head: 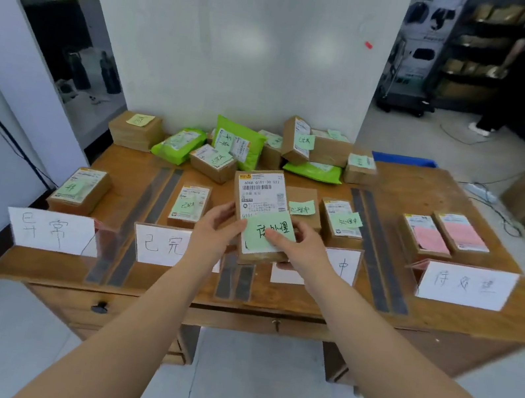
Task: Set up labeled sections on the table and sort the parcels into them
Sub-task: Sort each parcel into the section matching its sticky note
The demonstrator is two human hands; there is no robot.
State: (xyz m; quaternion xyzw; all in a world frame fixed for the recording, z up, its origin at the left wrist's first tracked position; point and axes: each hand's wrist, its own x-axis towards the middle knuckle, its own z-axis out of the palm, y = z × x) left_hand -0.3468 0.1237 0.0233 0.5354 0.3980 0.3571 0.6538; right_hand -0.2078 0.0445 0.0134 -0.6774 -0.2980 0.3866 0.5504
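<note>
I hold the parcel [260, 212] between my left hand [217, 229] and right hand [298, 246], both grips curled on its edges. Its long axis points away from me. Judging by its note, its section sign [465, 285] stands far right, nearer my right hand.

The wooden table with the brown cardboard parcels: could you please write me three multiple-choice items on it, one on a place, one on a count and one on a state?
1. Where do the two brown cardboard parcels with pink notes lie?
A. far-left section
B. far-right section
C. on the floor

2. How many white paper section signs stand along the table's near edge?
A. two
B. six
C. four

3. What is the state of the brown cardboard parcel with the green sticky note at the centre?
A. held by both hands
B. lying flat on the table
C. inside a drawer

Answers:
1 B: the parcels with pink notes lie behind the rightmost sign.
2 C: four signs stand on the wooden table.
3 A: the left hand and right hand grip the parcel from either side.
</note>
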